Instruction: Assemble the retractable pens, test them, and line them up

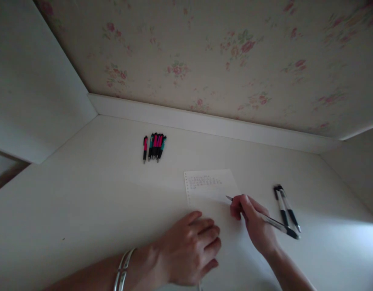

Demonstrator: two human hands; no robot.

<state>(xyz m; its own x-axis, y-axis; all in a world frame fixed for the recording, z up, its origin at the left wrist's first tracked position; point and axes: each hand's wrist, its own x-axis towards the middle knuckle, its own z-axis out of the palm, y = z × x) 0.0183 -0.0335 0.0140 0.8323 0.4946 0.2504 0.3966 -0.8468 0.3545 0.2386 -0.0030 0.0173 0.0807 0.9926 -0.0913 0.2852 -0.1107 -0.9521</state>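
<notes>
A sheet of paper [209, 194] with several lines of handwriting near its top and punched holes down its left edge lies on the white desk. My left hand [191, 248] rests over the lower left of the sheet, palm down with the fingers apart. In my right hand [255, 222] is a white and black pen [277, 224], gripped between thumb and fingers. Its tip points left, over the right side of the sheet, below the written lines. Whether the tip touches the paper I cannot tell.
Two more white and black pens [285, 206] lie right of my right hand. Farther back on the desk [98, 194] sits a cluster of several pink, teal and purple pens [156, 145]. A white skirting board [210, 121] and floral wall [204, 56] bound the back; white panels stand at both sides.
</notes>
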